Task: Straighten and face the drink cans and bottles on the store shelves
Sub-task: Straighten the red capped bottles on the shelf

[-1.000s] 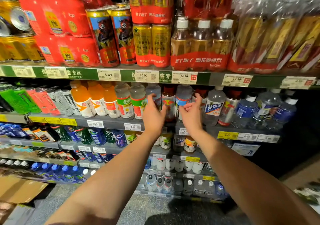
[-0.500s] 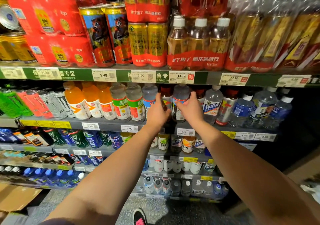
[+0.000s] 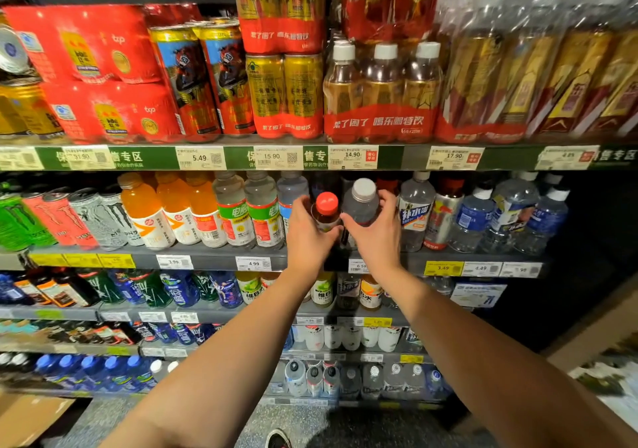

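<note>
On the second shelf (image 3: 214,258) from the top, my left hand (image 3: 307,237) grips a dark bottle with a red cap (image 3: 326,211). Right beside it, my right hand (image 3: 374,237) grips a clear bottle with a grey-white cap (image 3: 360,199). Both bottles stand at the shelf's front edge, tilted slightly toward me, and my hands hide their labels. To their left stand green-labelled clear bottles (image 3: 262,213) and orange drink bottles (image 3: 145,213). To their right stands a white-and-blue labelled bottle (image 3: 414,213).
Monster cans (image 3: 86,216) fill the shelf's left end and water bottles (image 3: 511,220) its right. The top shelf (image 3: 390,157) carries red multipacks (image 3: 93,75), cans and shrink-wrapped bottles (image 3: 379,92). Lower shelves hold more bottles. A cardboard box (image 3: 27,416) lies on the floor at bottom left.
Both hands went from reaching between the bottles to gripping one each. The red-capped and grey-capped bottles have come forward to the shelf edge.
</note>
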